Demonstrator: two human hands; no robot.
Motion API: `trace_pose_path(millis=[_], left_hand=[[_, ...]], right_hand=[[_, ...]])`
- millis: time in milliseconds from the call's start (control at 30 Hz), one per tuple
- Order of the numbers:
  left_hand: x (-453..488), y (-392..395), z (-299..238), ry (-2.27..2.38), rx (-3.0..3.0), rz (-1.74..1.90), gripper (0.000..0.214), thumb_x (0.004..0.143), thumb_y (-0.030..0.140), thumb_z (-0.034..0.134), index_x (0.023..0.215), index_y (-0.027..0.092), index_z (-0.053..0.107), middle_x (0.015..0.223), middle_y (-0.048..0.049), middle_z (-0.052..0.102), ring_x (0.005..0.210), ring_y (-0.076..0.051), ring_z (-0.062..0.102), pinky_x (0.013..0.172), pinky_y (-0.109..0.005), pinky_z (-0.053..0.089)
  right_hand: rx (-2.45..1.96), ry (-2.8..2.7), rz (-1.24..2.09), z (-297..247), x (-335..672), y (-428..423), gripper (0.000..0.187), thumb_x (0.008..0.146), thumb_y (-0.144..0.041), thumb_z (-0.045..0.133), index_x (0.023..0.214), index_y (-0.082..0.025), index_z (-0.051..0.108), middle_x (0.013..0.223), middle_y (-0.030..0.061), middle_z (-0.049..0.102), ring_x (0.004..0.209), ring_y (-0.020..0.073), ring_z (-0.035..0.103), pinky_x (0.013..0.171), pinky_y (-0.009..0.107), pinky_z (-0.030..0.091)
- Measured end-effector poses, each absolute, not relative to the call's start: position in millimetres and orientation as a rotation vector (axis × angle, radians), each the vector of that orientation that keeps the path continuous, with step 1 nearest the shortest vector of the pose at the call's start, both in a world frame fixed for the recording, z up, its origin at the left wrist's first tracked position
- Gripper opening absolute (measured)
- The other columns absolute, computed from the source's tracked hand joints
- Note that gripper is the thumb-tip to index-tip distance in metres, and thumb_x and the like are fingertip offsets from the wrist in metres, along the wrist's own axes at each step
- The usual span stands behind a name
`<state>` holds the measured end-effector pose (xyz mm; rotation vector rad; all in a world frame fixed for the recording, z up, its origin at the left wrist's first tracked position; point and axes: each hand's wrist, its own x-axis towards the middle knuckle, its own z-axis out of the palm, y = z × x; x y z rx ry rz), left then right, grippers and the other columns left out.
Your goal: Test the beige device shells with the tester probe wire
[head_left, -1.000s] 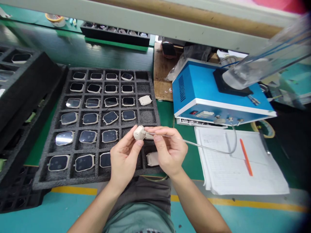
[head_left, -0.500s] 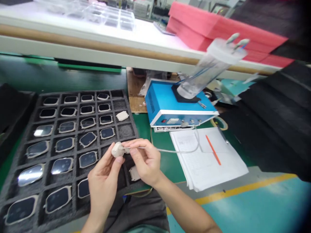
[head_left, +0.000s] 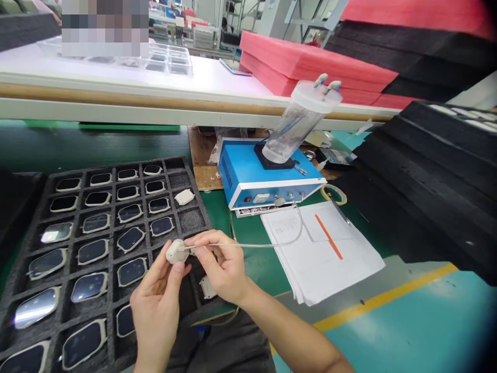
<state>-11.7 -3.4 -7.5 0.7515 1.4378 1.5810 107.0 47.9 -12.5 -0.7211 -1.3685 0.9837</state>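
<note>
My left hand [head_left: 157,298] pinches a beige watch case [head_left: 177,252] between thumb and fingers, above the foam tray. Closed on a thin clear tube [head_left: 252,245], my right hand [head_left: 221,264] keeps its tip against the face of that case. The tube runs right to the front of a blue machine [head_left: 267,178]. Under the hands, the dark grey foam tray [head_left: 111,228] holds several smartwatches [head_left: 93,251] with black screens up. Two light cases, one at the tray's right side [head_left: 184,197] and one partly behind my right hand [head_left: 207,288], lie in its cells.
A clear cylinder [head_left: 289,127] stands tilted in view on the machine. Papers [head_left: 322,259] with an orange pen [head_left: 328,237] lie to the right, near a tape roll [head_left: 341,195]. Black foam stacks [head_left: 430,181] rise at right. A shelf [head_left: 217,77] carries red foam [head_left: 303,65].
The view has tilted upward and shifted right, showing more of the shelf. Both hands keep the same grip on case and tube.
</note>
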Motion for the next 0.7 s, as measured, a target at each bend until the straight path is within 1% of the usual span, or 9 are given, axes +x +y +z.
trace_pose_path(millis=[67,100,133,233,300,433,567,700], left_hand=[[-11.9,-4.6,-6.7,1.386,0.707,1.627,0.047,0.087,0.039,0.079,0.131,0.024,0.07,0.129,-0.0084,0.074,0.114,-0.026,0.073,0.089,-0.035,0.066],[-12.1,-5.3,-6.1,1.358,0.689,1.641,0.046,0.088,0.04,0.078,0.13,0.023,0.07,0.128,-0.0093,0.074,0.112,-0.026,0.073,0.084,-0.033,0.066],[-12.5,-5.9,-5.5,1.33,0.679,1.643,0.045,0.088,0.04,0.077,0.129,0.022,0.069,0.126,-0.0097,0.074,0.11,-0.025,0.073,0.081,-0.031,0.066],[-14.0,-7.9,-4.6,1.288,0.71,1.609,0.043,0.089,0.041,0.075,0.126,0.021,0.069,0.121,-0.0091,0.073,0.102,-0.021,0.071,0.076,-0.026,0.064],[-15.0,-9.5,-5.6,1.296,0.747,1.587,0.042,0.091,0.042,0.073,0.128,0.021,0.069,0.122,-0.0089,0.072,0.1,-0.019,0.07,0.077,-0.025,0.063],[-16.5,-12.2,-10.5,1.306,0.818,1.564,0.044,0.094,0.042,0.068,0.133,0.022,0.067,0.132,-0.0094,0.068,0.102,-0.019,0.07,0.079,-0.025,0.061],[-18.3,-12.7,-11.1,1.307,0.94,1.503,0.046,0.097,0.043,0.065,0.137,0.021,0.066,0.136,-0.0094,0.069,0.107,-0.02,0.07,0.081,-0.025,0.062],[-22.2,-16.4,1.6,1.367,1.082,1.376,0.056,0.093,0.051,0.066,0.138,0.016,0.066,0.136,-0.0135,0.07,0.1,-0.023,0.075,0.083,-0.031,0.064]], right_hand=[[-0.774,-1.42,0.92,-8.9,111.2,47.9,0.024,0.094,-0.024,0.064,0.118,-0.023,0.067,0.11,0.0085,0.077,0.097,0.019,0.076,0.084,0.033,0.064],[-0.814,-1.462,0.878,-6.9,113.1,48.5,0.027,0.092,-0.022,0.064,0.119,-0.022,0.068,0.11,0.0079,0.076,0.095,0.0183,0.075,0.082,0.031,0.063],[-0.857,-1.515,0.836,-4.9,114.7,49.6,0.025,0.091,-0.021,0.065,0.116,-0.022,0.07,0.104,0.0067,0.076,0.089,0.0173,0.074,0.077,0.03,0.062],[-0.962,-1.693,0.781,-0.1,116.8,53.7,0.011,0.09,-0.02,0.066,0.092,-0.022,0.076,0.076,0.0012,0.072,0.065,0.0137,0.064,0.058,0.026,0.052],[-0.986,-1.778,0.799,2.7,117.0,55.1,0.01,0.089,-0.021,0.068,0.085,-0.022,0.078,0.07,0.0001,0.072,0.059,0.0128,0.06,0.054,0.025,0.047],[-0.998,-1.899,0.816,9.0,121.1,54.7,0.013,0.088,-0.018,0.068,0.086,-0.023,0.08,0.077,0.0005,0.077,0.058,0.0118,0.061,0.054,0.025,0.045],[-1.019,-1.99,0.822,16.6,131.9,52.1,0.015,0.088,-0.016,0.068,0.084,-0.023,0.08,0.076,-0.0007,0.076,0.056,0.0111,0.059,0.056,0.025,0.043],[-1.069,-1.956,0.87,20.6,142.7,46.9,0.015,0.088,-0.016,0.068,0.082,-0.022,0.08,0.073,-0.0003,0.076,0.059,0.0117,0.061,0.058,0.024,0.043]])
